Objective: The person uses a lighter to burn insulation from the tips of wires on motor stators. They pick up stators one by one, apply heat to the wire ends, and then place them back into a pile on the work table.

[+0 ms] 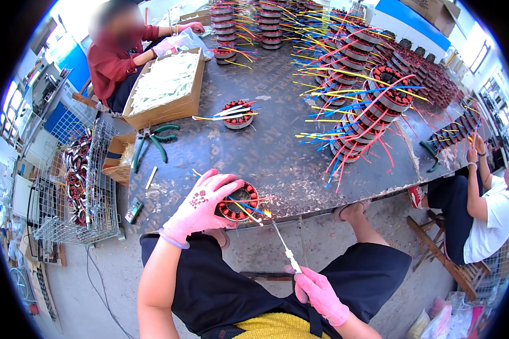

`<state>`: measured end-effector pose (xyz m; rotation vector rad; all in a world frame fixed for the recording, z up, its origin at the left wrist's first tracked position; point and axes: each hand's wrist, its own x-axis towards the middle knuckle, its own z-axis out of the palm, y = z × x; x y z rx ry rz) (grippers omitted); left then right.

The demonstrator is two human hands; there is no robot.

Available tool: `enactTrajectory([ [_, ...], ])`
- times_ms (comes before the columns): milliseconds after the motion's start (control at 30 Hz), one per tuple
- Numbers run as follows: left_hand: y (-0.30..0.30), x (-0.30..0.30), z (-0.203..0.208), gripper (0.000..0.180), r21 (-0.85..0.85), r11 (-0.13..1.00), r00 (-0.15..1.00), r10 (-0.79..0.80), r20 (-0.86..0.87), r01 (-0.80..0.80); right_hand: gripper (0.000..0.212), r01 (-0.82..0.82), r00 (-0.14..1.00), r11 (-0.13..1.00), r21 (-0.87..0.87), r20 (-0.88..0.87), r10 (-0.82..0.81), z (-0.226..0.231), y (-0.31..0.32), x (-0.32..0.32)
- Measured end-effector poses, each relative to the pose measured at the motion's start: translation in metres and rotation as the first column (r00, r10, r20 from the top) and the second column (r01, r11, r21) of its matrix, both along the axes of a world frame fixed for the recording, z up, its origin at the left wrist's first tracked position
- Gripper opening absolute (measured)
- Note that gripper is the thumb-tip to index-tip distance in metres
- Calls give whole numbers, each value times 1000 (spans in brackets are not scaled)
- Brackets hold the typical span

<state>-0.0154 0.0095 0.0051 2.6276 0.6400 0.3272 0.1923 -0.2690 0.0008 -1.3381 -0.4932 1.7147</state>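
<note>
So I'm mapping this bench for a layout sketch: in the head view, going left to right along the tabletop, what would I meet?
Wire mesh basket → green-handled pliers → cardboard box of white pieces → lone wound stator with coloured leads → stacks of stators with red, yellow and blue leads.

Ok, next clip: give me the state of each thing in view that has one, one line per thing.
left hand: gloved, palm down on the stator, holding it at the table edge.
right hand: gloved, closed around the lighter's handle.
long lighter: lit, flame at its tip touching the stator's wires.
stator: lying flat, wires sticking out.
green-handled pliers: lying on the table, handles spread.
cardboard box: open, filled with white pieces.
</note>
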Motion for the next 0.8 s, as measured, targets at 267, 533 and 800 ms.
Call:
enactTrajectory([
  [267, 0, 0, 1, 96, 4, 1000, 1000, -5, 0, 5, 42, -9, 999, 1000, -4, 42, 10, 6, 1, 0],
  [533, 0, 0, 0, 97, 1, 1000, 1000, 9, -11, -9, 41, -7, 999, 1000, -19, 52, 8, 3, 2, 0],
  [800, 0, 0, 1, 97, -3, 1000, 1000, 12, -18, -12, 42, -16, 998, 1000, -15, 58, 16, 2, 0, 2],
])
